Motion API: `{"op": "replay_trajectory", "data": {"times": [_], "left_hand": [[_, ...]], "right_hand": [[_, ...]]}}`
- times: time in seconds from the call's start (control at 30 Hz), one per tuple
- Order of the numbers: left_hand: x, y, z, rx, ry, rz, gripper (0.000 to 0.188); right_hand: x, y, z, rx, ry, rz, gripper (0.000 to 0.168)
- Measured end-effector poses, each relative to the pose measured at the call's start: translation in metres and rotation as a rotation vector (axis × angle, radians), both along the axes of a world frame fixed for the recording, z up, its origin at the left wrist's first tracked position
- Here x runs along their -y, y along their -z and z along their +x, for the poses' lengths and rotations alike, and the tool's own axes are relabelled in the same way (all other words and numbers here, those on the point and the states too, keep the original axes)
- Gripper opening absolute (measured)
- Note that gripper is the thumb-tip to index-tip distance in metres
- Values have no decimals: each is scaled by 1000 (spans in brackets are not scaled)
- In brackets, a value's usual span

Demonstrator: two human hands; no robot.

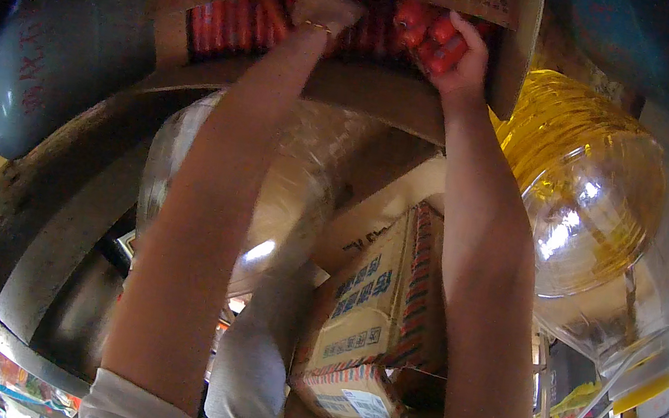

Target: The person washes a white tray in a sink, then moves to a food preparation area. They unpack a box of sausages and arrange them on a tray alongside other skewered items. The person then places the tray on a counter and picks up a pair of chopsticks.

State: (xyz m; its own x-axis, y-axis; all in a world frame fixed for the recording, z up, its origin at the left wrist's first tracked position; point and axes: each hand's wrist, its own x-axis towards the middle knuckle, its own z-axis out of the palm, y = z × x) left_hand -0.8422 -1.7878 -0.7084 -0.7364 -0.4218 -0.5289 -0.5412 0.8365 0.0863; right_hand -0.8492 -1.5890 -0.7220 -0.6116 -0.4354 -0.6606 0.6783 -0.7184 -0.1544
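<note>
At the top of the view stands an open cardboard box (384, 96) with rows of slim red cylindrical packages (225, 27) inside. My left hand (326, 10), with a thin bracelet at the wrist, reaches into it over the rows. That hand is blurred, and its fingers are hidden. At the box's right side, my right hand (470, 60) grips several red packages (442, 50) in a bunch, their rounded ends towards me. The bunch sits just above the box's inner right corner, and its lower part is covered by my fingers.
A grey gas cylinder (71, 59) lies left of the box. Rightward are a clear plastic-wrapped roll (591, 228) and shiny yellow wrapping (556, 112). Below the arms sit a printed cardboard carton (366, 298) and a large plastic-wrapped bundle (284, 201).
</note>
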Motion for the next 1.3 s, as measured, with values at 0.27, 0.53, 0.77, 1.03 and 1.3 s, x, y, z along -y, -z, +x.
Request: {"op": "replay_trajectory", "data": {"times": [0.27,0.53,0.77,1.03,1.3], "left_hand": [[-41,38,15,-228,-118,-332,50],[-34,25,-2,112,-177,-61,56],[-54,38,-4,-133,-120,-82,39],[28,21,-19,-279,446,672,36],[2,-26,-19,398,-468,983,32]], "right_hand": [[7,-2,1,-24,-22,50,40],[-1,6,-4,-46,-29,3,24],[-6,8,-5,-98,-60,71,24],[-2,4,-6,-51,-185,37,41],[15,-4,-9,-21,-296,85,37]]}}
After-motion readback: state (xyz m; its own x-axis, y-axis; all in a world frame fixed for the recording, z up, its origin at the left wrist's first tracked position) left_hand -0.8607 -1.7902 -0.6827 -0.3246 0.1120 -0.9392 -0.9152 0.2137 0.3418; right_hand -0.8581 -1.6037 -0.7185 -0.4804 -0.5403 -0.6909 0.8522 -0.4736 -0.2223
